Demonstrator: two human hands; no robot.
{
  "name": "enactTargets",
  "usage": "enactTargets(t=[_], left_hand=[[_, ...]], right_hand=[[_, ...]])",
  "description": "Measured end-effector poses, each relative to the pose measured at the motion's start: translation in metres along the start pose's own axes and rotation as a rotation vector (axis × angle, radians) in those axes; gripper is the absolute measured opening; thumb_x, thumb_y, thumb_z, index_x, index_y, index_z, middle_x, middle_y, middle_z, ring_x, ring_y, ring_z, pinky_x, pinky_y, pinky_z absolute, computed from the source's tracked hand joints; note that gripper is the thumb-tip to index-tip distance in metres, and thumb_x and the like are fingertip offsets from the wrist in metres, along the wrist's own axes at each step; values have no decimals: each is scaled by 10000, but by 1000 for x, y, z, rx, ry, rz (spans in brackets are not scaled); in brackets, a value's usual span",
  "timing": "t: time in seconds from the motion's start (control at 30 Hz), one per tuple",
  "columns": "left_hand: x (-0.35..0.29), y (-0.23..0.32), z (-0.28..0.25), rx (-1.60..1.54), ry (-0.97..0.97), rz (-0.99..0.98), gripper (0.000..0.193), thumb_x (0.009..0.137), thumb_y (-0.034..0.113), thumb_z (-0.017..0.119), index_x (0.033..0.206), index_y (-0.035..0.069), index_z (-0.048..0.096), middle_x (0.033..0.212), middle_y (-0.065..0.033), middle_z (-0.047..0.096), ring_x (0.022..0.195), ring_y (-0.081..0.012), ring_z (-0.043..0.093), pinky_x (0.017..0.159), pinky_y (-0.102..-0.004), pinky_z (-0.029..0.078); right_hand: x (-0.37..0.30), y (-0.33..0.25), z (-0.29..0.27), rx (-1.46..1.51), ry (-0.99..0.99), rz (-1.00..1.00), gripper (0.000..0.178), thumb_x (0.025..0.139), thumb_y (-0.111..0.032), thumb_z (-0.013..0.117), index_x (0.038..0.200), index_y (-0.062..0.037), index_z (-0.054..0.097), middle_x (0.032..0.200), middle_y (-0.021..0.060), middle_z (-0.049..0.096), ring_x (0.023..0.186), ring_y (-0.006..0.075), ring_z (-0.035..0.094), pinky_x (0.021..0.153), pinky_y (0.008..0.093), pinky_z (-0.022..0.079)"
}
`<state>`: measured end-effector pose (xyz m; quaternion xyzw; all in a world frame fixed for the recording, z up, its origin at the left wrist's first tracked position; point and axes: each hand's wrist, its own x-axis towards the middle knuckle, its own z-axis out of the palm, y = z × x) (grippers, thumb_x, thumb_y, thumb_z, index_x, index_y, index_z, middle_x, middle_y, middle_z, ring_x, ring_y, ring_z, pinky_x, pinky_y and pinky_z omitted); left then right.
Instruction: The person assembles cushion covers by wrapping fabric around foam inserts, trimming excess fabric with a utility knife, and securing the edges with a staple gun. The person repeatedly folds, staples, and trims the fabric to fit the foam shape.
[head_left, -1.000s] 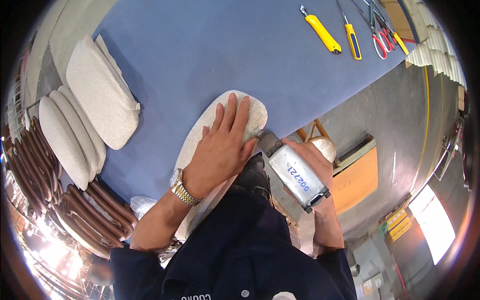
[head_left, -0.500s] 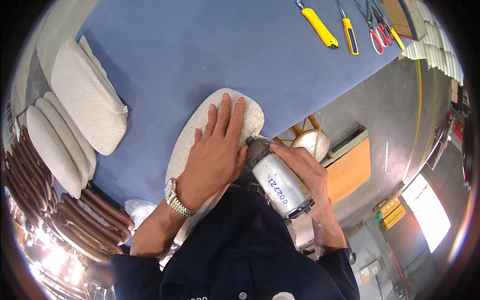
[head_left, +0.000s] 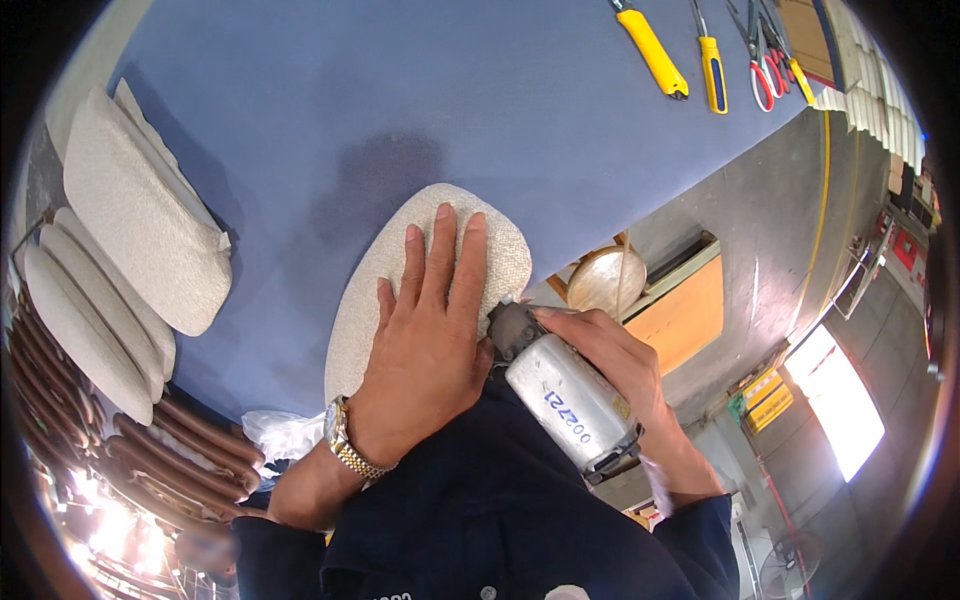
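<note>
A light beige, fabric-covered cushion panel (head_left: 365, 310) with a rounded end lies on the blue-covered table in front of me. My left hand (head_left: 430, 320), with a watch at its wrist, rests flat on it, fingers stretched out. In my right hand (head_left: 610, 355) is a silver staple gun (head_left: 570, 400) with a dark head. Its nose meets the panel's right edge, close to my left thumb. The grip side of the tool is mostly hidden by my fingers.
More beige panels (head_left: 150, 210) are stacked at the left, above brown padded pieces (head_left: 185, 450). A yellow-handled cutter (head_left: 652, 55), a screwdriver (head_left: 713, 75) and red-handled scissors (head_left: 762, 85) lie at the far right. A round-topped stool (head_left: 607, 280) stands beyond the table edge (head_left: 690, 185).
The staple gun and my right hand have shifted slightly down along the panel's edge. My left hand remains flat on the panel. The whole view has turned a little.
</note>
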<state>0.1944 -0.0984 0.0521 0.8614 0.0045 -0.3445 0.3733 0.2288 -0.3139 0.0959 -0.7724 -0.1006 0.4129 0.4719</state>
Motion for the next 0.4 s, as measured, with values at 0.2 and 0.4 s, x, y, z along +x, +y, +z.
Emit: enactTargets(t=[0.2, 0.4], left_hand=[[1, -9, -10, -55, -3, 28, 1065, 780, 15, 766, 1645, 62, 146, 1684, -289, 148, 1511, -564, 226, 1091, -718, 401], [3, -11, -10, -62, 14, 38, 1059, 792, 25, 757, 1650, 72, 137, 1687, -288, 139, 1508, -565, 230, 1081, -719, 411]], right_hand=[[14, -9, -4, 13, -56, 53, 537, 857, -4, 681, 1386, 31, 597, 1312, 195, 641, 1183, 313, 670, 1002, 356, 543], [15, -13, -7, 54, -72, 47, 578, 848, -31, 723, 1405, 26, 580, 1363, 185, 619, 1226, 327, 650, 1031, 348, 537]])
